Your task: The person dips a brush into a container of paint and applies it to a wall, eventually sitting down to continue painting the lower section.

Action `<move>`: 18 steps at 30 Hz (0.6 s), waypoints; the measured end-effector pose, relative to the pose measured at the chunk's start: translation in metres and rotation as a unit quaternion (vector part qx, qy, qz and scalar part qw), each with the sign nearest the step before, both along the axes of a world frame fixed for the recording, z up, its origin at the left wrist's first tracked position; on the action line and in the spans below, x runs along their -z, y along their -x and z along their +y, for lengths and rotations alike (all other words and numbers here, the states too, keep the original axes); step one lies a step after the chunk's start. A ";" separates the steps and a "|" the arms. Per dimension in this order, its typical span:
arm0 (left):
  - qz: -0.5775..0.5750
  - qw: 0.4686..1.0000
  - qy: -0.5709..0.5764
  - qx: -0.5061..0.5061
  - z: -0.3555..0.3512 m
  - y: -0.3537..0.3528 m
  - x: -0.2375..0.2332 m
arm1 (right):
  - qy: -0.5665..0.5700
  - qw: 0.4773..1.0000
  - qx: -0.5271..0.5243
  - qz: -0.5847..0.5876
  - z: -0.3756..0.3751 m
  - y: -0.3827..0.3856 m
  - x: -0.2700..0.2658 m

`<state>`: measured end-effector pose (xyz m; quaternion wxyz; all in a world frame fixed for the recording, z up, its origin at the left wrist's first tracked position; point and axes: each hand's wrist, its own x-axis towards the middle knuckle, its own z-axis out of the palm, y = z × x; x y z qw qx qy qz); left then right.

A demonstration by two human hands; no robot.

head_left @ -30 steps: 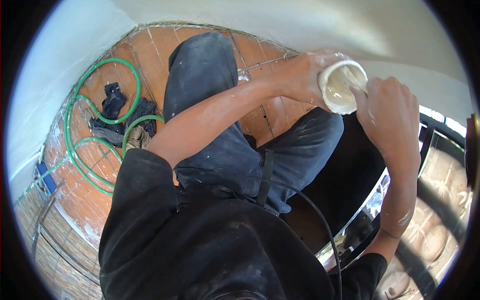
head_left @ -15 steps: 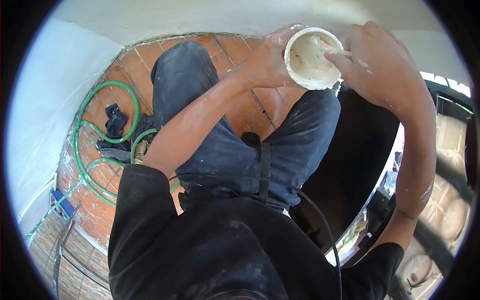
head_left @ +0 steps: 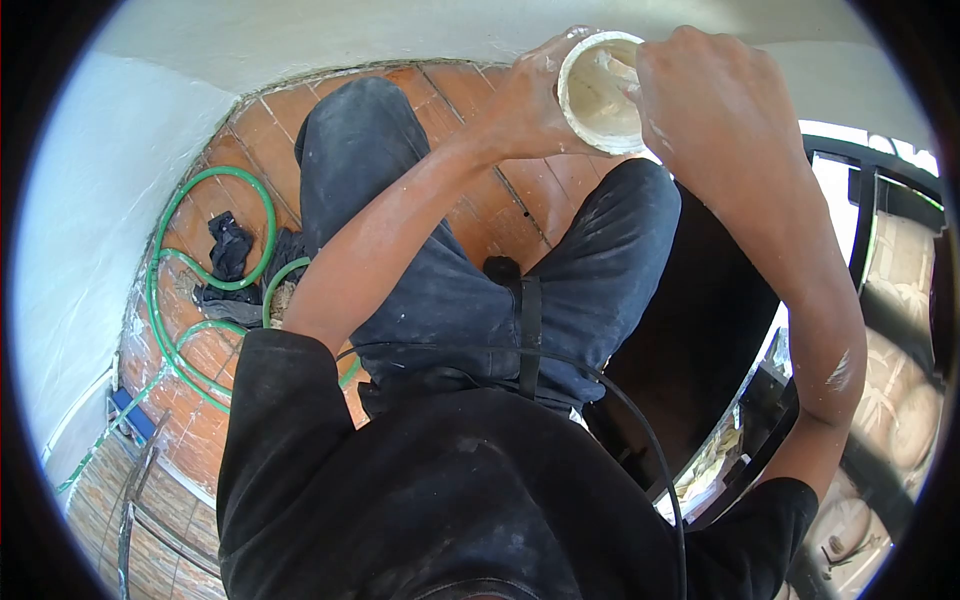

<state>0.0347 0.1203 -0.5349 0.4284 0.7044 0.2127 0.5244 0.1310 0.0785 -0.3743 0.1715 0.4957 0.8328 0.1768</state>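
Note:
My left hand (head_left: 535,100) is wrapped round the side of a round white container (head_left: 605,125), whose open mouth faces the camera. Whitish material coats its inside and rim. At the container's right edge is my right hand (head_left: 700,100), fingers closed on a pale stick-like tool (head_left: 622,72) that reaches into the opening. Most of that tool is hidden by the fingers. Both hands carry white smears and are held above my knees, close to the wall.
A green hose (head_left: 272,215) lies coiled on the tiled floor (head_left: 275,130) at the left, beside dark cloths (head_left: 231,245). A white wall (head_left: 420,32) runs behind the hands. Black metal railing (head_left: 862,200) stands at the right. A black cable (head_left: 640,425) crosses my lap.
Both hands and the container have shifted slightly up and left. My right hand now covers more of the container's right rim and of the tool.

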 end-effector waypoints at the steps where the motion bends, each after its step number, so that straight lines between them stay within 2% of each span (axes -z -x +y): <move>1: 0.000 1.000 0.001 0.001 0.001 0.000 0.000 | -0.024 0.999 -0.032 0.023 -0.001 -0.003 0.002; 3: 0.021 0.999 0.027 0.012 0.004 0.001 0.001 | -0.048 0.996 -0.065 0.046 -0.005 0.000 0.007; 5: 0.030 0.999 0.020 -0.001 0.003 0.000 0.005 | 0.026 0.999 0.038 0.020 -0.013 0.012 0.011; 7: 0.041 0.999 0.013 -0.016 0.004 0.000 0.010 | 0.038 0.998 0.036 0.036 -0.012 0.010 0.017; 12: 0.044 0.998 0.049 0.023 0.004 0.004 0.007 | 0.033 0.996 0.017 0.087 0.004 -0.025 0.021; 14: 0.063 0.997 0.026 0.018 0.006 0.005 0.006 | 0.068 0.972 0.027 0.222 0.010 -0.047 0.021; 17: 0.085 0.996 0.011 -0.010 0.006 0.003 0.010 | 0.120 0.981 -0.005 0.154 0.008 -0.055 -0.005; 18: 0.090 0.995 0.017 -0.025 0.006 0.003 0.012 | 0.181 0.951 0.175 0.177 0.011 -0.045 -0.012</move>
